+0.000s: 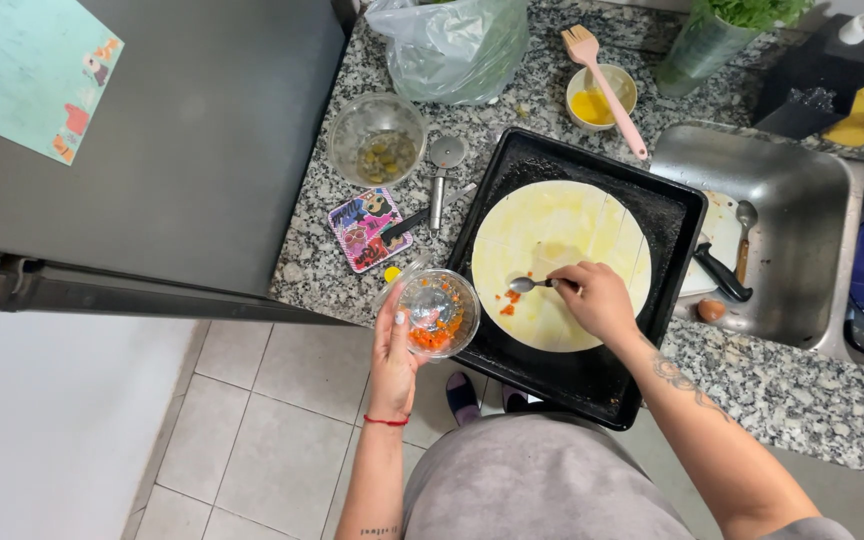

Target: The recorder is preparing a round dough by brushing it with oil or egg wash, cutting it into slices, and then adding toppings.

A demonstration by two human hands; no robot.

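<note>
My left hand [393, 343] holds a small clear glass bowl [439, 311] of chopped orange filling, tilted beside the tray's left edge. My right hand [597, 298] grips a metal spoon [532, 284] whose tip rests on a round pale dough disc [558, 264]. A small heap of orange filling [509, 302] lies on the dough just below the spoon tip. The dough lies in a black baking tray [668, 215] on the granite counter [782, 390].
A glass bowl with olives [377, 141], a pizza cutter [441, 170], a colourful small card [367, 228], a plastic bag [449, 45], and a cup of yellow liquid with a pink brush [600, 92] stand behind the tray. A steel sink [774, 190] is at the right, a dark fridge [182, 140] at the left.
</note>
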